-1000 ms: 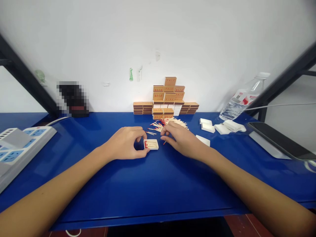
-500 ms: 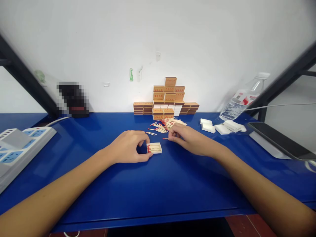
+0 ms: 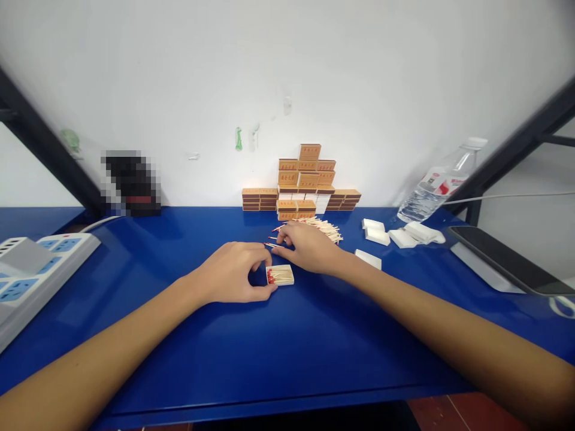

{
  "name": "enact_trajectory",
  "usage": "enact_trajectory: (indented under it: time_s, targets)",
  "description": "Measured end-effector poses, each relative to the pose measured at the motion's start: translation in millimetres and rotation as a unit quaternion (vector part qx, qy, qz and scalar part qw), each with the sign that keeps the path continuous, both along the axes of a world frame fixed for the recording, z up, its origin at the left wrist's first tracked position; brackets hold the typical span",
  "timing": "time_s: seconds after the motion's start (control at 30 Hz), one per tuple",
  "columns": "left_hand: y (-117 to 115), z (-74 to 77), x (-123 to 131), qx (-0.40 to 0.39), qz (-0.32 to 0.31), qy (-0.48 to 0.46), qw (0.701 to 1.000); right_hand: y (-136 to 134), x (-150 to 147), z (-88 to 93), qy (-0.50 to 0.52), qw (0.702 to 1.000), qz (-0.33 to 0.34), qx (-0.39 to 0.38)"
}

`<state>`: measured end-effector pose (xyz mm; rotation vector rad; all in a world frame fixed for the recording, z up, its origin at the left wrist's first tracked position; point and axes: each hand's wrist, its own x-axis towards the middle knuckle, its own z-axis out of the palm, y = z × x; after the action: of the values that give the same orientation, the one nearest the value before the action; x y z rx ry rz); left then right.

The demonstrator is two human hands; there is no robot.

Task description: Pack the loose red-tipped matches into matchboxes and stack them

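My left hand (image 3: 238, 272) rests on the blue table, its thumb and index finger gripping the left end of a small white matchbox tray (image 3: 290, 282). Red-tipped matches (image 3: 282, 276) lie side by side inside that tray. My right hand (image 3: 305, 246) is beyond the tray, at the left side of a loose heap of matches (image 3: 327, 229), and hides part of it. Its thumb and curled index finger close around a match (image 3: 268, 244) at the heap's edge. A few other loose matches poke out beside these fingertips.
Orange matchboxes (image 3: 309, 152) are stacked against the wall behind the heap. White empty trays (image 3: 377, 235) lie to the right, one (image 3: 368, 259) beside my right forearm. A leaning water bottle (image 3: 422, 191) and a phone (image 3: 507, 257) are farther right; a power strip (image 3: 45, 269) is at left.
My right hand has moved left, from right of the tray to the loose matches behind it. The match it held there is no longer visible. A white tray has come into view by the right forearm.
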<state>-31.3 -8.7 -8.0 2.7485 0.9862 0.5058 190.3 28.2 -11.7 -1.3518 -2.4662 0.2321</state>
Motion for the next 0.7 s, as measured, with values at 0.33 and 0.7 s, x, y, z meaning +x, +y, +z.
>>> enact_trajectory:
  time_s: [0.33,0.7]
  targets:
    - [-0.6,-0.1,0.1,0.005,0.007,-0.007,1.000,-20.4,35.3,16.5,0.025,0.998,0.016,-0.058]
    - [-2.0,-3.4,2.8,0.009,0.014,-0.006,1.000,-52.2,27.1,7.3,0.056,0.991,0.099,-0.070]
